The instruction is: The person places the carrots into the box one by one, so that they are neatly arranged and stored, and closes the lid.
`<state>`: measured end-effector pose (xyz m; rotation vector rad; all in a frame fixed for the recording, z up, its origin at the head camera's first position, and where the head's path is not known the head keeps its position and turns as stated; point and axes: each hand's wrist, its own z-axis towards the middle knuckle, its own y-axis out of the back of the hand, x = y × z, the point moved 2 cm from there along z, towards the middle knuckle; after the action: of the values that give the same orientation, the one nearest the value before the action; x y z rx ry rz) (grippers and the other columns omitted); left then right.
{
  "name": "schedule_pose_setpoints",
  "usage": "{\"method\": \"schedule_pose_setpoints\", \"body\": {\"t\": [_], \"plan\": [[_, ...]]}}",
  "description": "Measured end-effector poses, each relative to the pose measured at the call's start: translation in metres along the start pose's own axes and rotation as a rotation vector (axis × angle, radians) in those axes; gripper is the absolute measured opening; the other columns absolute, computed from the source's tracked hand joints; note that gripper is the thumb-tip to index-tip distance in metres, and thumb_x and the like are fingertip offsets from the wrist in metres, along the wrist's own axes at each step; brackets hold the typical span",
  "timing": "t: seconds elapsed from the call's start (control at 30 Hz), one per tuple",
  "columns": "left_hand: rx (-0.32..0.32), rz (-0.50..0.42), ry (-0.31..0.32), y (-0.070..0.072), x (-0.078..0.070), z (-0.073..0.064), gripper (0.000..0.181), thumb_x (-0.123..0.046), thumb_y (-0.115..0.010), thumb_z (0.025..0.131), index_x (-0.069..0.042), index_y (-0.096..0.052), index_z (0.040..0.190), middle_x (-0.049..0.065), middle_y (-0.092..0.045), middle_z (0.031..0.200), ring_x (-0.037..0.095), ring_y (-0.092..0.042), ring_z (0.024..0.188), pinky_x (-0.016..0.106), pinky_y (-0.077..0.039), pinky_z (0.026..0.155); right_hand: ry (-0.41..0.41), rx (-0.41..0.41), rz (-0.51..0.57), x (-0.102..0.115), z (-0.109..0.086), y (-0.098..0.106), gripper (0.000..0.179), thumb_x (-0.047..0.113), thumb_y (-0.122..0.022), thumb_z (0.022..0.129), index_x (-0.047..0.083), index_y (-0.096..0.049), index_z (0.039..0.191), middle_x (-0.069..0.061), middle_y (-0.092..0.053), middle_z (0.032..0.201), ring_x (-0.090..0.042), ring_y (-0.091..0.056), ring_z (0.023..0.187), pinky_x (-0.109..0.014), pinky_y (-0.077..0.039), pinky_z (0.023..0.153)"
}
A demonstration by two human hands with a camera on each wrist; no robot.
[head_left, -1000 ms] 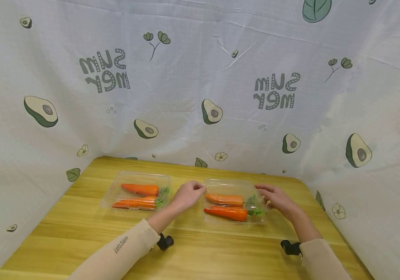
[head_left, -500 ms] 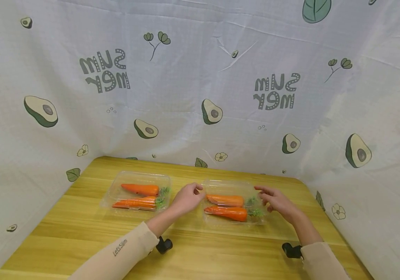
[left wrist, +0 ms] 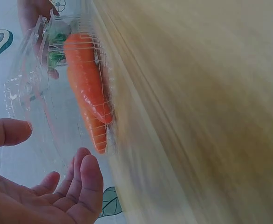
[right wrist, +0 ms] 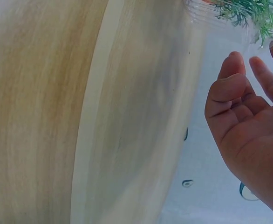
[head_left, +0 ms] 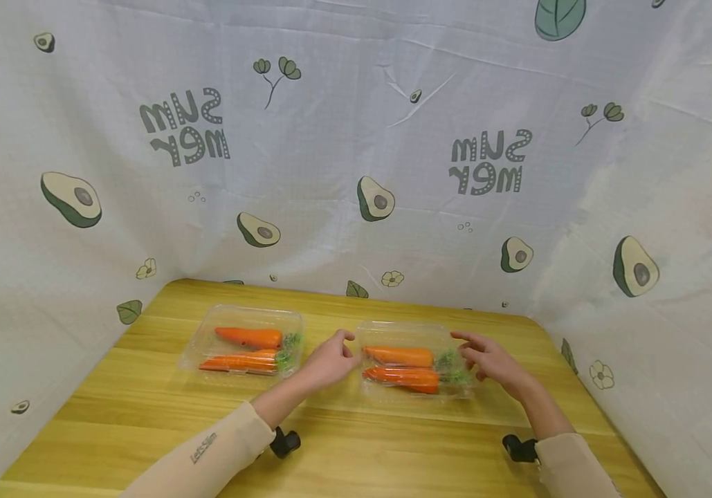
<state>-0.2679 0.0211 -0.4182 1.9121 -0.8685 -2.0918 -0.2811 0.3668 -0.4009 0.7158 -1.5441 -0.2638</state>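
A clear plastic clamshell box (head_left: 405, 335) stands on the wooden table with its lid lowered. Two orange carrots (head_left: 400, 377) with green feathery tops (head_left: 453, 377) lie inside it. My left hand (head_left: 331, 361) is beside the box's left end; in the left wrist view its thumb and fingers are parted, with nothing between them. At the box's right end is my right hand (head_left: 495, 363), index finger extended and the others loosely bent. A small gap shows between these fingers and the box in the right wrist view, where carrot greens (right wrist: 262, 18) appear at the top.
To the left stands a second clear clamshell box (head_left: 256, 315), also holding orange carrots (head_left: 248, 337) with green tops. The wooden table (head_left: 356, 449) extends toward me. A white curtain (head_left: 331, 138) printed with avocados rises behind the table and along both sides.
My left hand has drawn back a little from the box's left end, its fingers spreading apart. The right hand has barely moved, its fingers a bit looser. Both boxes stay in place.
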Motion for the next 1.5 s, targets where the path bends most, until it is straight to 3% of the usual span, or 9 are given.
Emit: {"method": "schedule_pose_setpoints", "body": {"t": [0.37, 0.6, 0.73, 1.1, 1.5], "plan": [[0.156, -0.142, 0.063, -0.002, 0.004, -0.018, 0.06, -0.03, -0.068, 0.095, -0.003, -0.042, 0.142, 0.01, -0.06, 0.102, 0.024, -0.058, 0.074, 0.034, -0.044, 0.059, 0.002, 0.005, -0.009, -0.002, 0.002, -0.002, 0.053, 0.025, -0.047, 0.108, 0.01, -0.033, 0.157, -0.018, -0.052, 0.114, -0.024, -0.048, 0.085, -0.035, -0.043, 0.06], [0.217, -0.119, 0.059, -0.004, 0.004, -0.024, 0.034, -0.033, -0.065, 0.097, 0.0, -0.063, 0.108, 0.014, -0.064, 0.081, 0.02, -0.055, 0.062, 0.031, -0.044, 0.054, -0.002, 0.001, -0.008, -0.001, 0.001, -0.002, 0.053, 0.024, -0.046, 0.108, 0.009, -0.032, 0.157, -0.016, -0.052, 0.108, -0.024, -0.048, 0.084, -0.034, -0.042, 0.06], [0.267, -0.159, 0.08, -0.008, 0.006, -0.023, 0.034, -0.031, -0.063, 0.096, 0.001, -0.071, 0.094, 0.009, -0.067, 0.082, 0.016, -0.058, 0.063, 0.028, -0.047, 0.056, -0.003, 0.002, -0.004, -0.002, 0.001, -0.003, 0.052, 0.022, -0.045, 0.108, 0.009, -0.032, 0.158, -0.015, -0.052, 0.104, -0.024, -0.047, 0.083, -0.034, -0.042, 0.06], [0.304, -0.39, 0.155, -0.022, 0.012, -0.018, 0.03, -0.024, -0.063, 0.094, 0.004, -0.071, 0.088, 0.002, -0.066, 0.073, 0.01, -0.058, 0.058, 0.022, -0.046, 0.051, -0.015, -0.006, 0.017, -0.004, 0.0, -0.004, 0.053, 0.024, -0.046, 0.108, 0.011, -0.033, 0.158, -0.015, -0.052, 0.104, -0.023, -0.047, 0.084, -0.035, -0.042, 0.06], [0.28, -0.484, 0.179, -0.02, 0.011, -0.015, 0.021, -0.019, -0.065, 0.091, 0.0, -0.068, 0.084, 0.0, -0.064, 0.068, 0.007, -0.056, 0.055, 0.019, -0.046, 0.051, -0.037, -0.027, 0.023, 0.002, 0.003, -0.007, 0.051, 0.02, -0.043, 0.108, 0.01, -0.033, 0.158, -0.015, -0.052, 0.105, -0.025, -0.047, 0.086, -0.035, -0.042, 0.062]]}}
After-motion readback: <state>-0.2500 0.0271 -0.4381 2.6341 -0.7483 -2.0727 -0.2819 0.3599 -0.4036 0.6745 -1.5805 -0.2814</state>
